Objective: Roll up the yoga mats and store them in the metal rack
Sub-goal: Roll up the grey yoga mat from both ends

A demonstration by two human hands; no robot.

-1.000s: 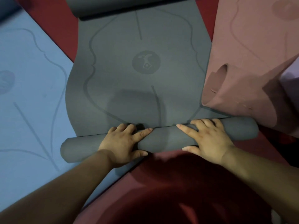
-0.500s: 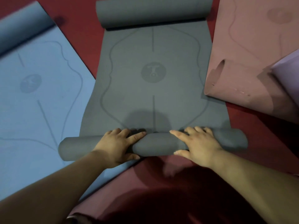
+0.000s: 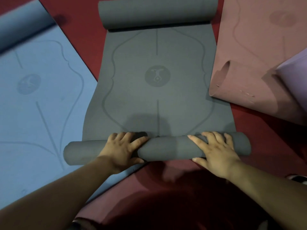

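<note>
Head view: left grip point(image 3: 122, 150) and right grip point(image 3: 216, 151) lie released, fingers spread and pressing down on the near roll point(image 3: 171, 148) of the grey mat point(image 3: 157, 97); the roll runs between them and past each outer side. Ahead of both grips the mat lies flat on the red floor point(image 3: 79, 30), ending in a far roll point(image 3: 157, 12). A blue mat point(image 3: 41, 105) lies left of the left grip; a pink mat point(image 3: 257, 55), its near edge curled, lies ahead and right of the right grip.
</note>
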